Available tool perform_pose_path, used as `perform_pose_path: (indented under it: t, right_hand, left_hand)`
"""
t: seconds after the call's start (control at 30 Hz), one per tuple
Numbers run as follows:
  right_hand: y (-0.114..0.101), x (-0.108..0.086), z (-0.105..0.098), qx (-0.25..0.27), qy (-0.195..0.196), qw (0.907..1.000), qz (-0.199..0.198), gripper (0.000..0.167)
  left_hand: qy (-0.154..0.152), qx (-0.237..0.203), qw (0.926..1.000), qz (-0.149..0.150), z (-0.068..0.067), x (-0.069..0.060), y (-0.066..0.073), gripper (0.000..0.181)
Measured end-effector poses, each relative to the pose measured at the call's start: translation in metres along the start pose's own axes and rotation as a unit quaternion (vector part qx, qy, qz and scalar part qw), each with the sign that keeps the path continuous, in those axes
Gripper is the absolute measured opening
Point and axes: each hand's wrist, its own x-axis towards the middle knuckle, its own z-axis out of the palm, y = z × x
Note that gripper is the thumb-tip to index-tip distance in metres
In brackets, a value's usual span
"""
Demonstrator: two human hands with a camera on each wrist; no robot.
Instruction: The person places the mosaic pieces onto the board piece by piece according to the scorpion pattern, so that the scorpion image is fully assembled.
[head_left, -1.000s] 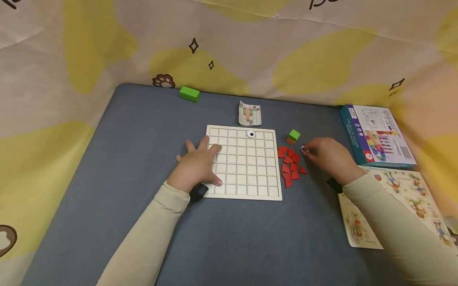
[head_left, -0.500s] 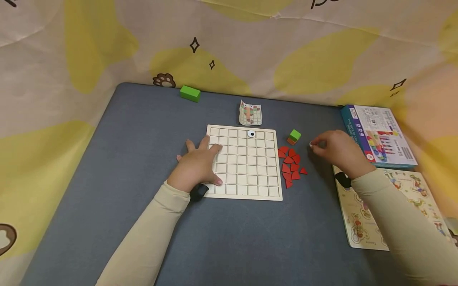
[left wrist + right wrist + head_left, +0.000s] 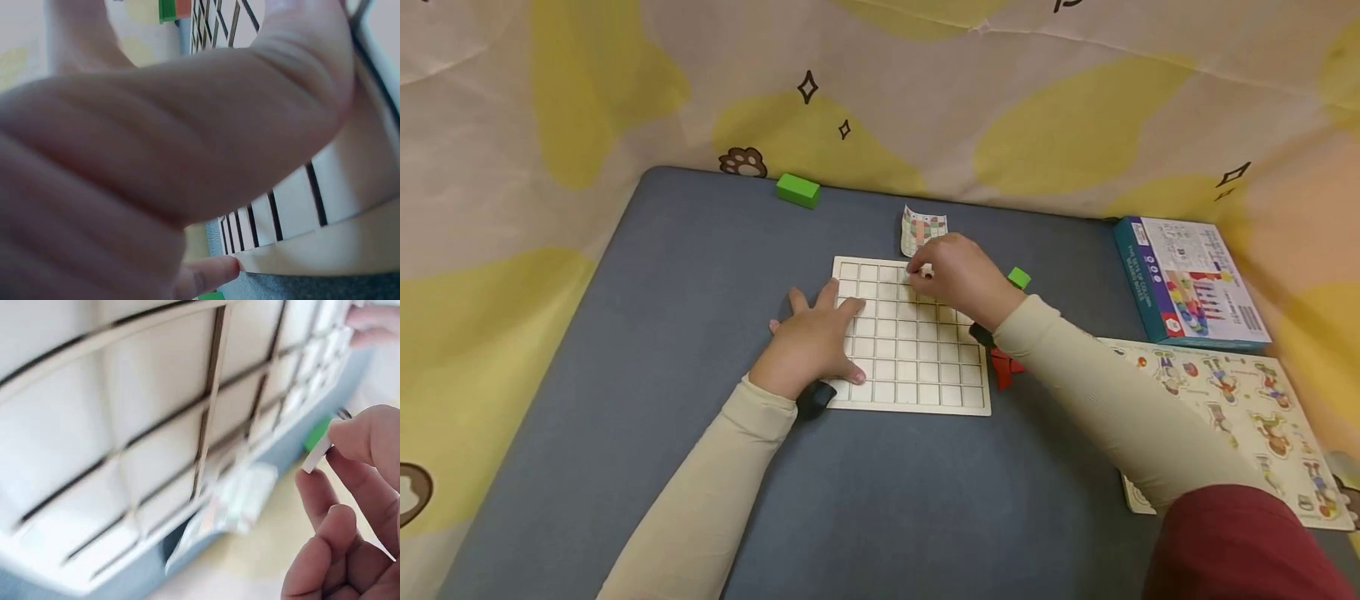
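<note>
Right hand (image 3: 958, 273) pinches the white chip (image 3: 317, 455) over the far side of the board (image 3: 906, 371), near the card (image 3: 916, 232). My left hand (image 3: 808, 342) is spread wide on its left side. Risks: thin chip, so a loose pinch could drop it; low right sleeve (image 3: 1120, 400) could scatter the red pieces (image 3: 1003, 371); lifting my left could let the board skid.

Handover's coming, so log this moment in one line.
left hand: resting on grid board | right hand: pinching white piece over board | picture card: beyond board's far edge
</note>
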Motion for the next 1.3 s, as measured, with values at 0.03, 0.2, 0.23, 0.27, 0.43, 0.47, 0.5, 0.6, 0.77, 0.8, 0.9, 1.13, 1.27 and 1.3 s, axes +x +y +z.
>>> perform_pose_path:
  t: [0.03, 0.2, 0.23, 0.27, 0.43, 0.47, 0.5, 0.6, 0.77, 0.8, 0.9, 1.13, 1.27, 1.3]
  right_hand:
    - [-0.002, 0.008, 0.006, 0.005, -0.011, 0.9999, -0.001, 0.013]
    - [-0.007, 0.029, 0.023, 0.014, -0.040, 0.9991, 0.002, 0.015]
    - [-0.007, 0.031, 0.024, 0.013, -0.042, 0.9990, 0.002, 0.016]
    - [-0.006, 0.031, 0.025, 0.007, -0.043, 0.9991, 0.001, 0.017]
    - [-0.004, 0.024, 0.024, -0.039, -0.039, 0.9983, -0.018, 0.016]
    - [-0.005, 0.021, 0.024, -0.050, -0.040, 0.9977, -0.020, 0.018]
    - [-0.005, 0.019, 0.023, -0.059, -0.042, 0.9972, -0.021, 0.019]
    - [-0.009, 0.014, 0.024, -0.077, -0.050, 0.9957, -0.017, 0.024]
    - [-0.016, 0.007, 0.031, -0.127, -0.054, 0.9902, -0.021, 0.029]
    - [-0.018, 0.005, 0.032, -0.142, -0.055, 0.9880, -0.022, 0.030]
    - [-0.025, -0.001, 0.037, -0.186, -0.064, 0.9803, -0.021, 0.035]
    - [-0.040, -0.009, 0.043, -0.246, -0.073, 0.9665, -0.007, 0.044]
    - [-0.049, -0.010, 0.041, -0.242, -0.109, 0.9640, 0.017, 0.053]
    - [-0.050, -0.010, 0.041, -0.234, -0.121, 0.9645, 0.025, 0.057]
  left_hand:
    - [-0.001, 0.001, 1.0000, -0.001, 0.000, 0.001, 0.000, 0.112]
    - [-0.008, 0.005, 1.0000, -0.002, 0.000, 0.002, 0.002, 0.113]
    - [-0.008, 0.005, 1.0000, -0.002, 0.000, 0.003, 0.002, 0.113]
    - [-0.009, 0.005, 0.9999, -0.002, 0.000, 0.003, 0.003, 0.113]
    - [-0.005, 0.004, 1.0000, 0.000, 0.000, 0.005, 0.004, 0.113]
    - [-0.005, 0.005, 1.0000, -0.001, 0.000, 0.005, 0.003, 0.113]
    - [-0.005, 0.006, 1.0000, -0.002, 0.000, 0.005, 0.003, 0.113]
    - [-0.007, 0.008, 0.9999, -0.006, 0.000, 0.005, 0.002, 0.114]
    - [-0.007, 0.005, 1.0000, -0.004, 0.001, 0.005, 0.001, 0.114]
    - [-0.006, 0.004, 1.0000, -0.003, 0.002, 0.005, 0.001, 0.114]
    - [-0.002, 0.002, 1.0000, -0.002, 0.002, 0.004, 0.001, 0.114]
    - [-0.003, 0.006, 0.9999, -0.008, -0.001, 0.003, 0.002, 0.114]
    - [0.002, 0.008, 1.0000, -0.005, -0.002, 0.002, 0.002, 0.114]
    - [0.003, 0.007, 1.0000, -0.005, -0.002, 0.002, 0.002, 0.114]
